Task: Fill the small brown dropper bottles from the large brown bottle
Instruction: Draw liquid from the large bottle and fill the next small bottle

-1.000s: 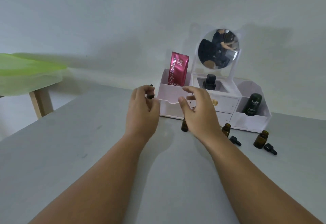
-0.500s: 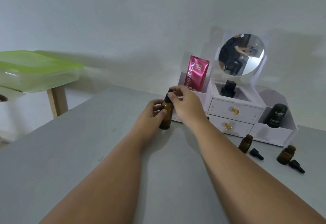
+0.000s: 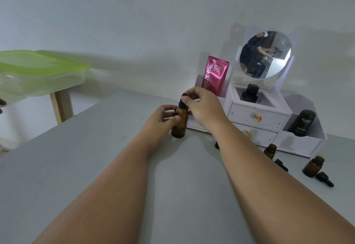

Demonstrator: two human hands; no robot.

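The large brown bottle (image 3: 179, 122) stands upright on the grey table (image 3: 76, 167), in front of the organiser's left end. My left hand (image 3: 163, 118) holds its body. My right hand (image 3: 201, 105) pinches its black dropper cap (image 3: 182, 103) from above. Two small brown dropper bottles (image 3: 270, 151) (image 3: 313, 166) stand uncapped to the right, each with a black dropper cap (image 3: 281, 164) (image 3: 324, 179) lying beside it. A third small bottle (image 3: 217, 145) is mostly hidden behind my right forearm.
A white cosmetics organiser (image 3: 259, 120) with a round mirror (image 3: 265, 54) stands against the wall; it holds a pink sachet (image 3: 216, 75), a black item (image 3: 250, 94) and a dark green bottle (image 3: 303, 122). A green-lidded plastic box (image 3: 38, 74) sits on a wooden stand at left.
The large bottle came down from in front of the organiser onto the table. My right hand moved from open air onto its black cap. The view shifted left.
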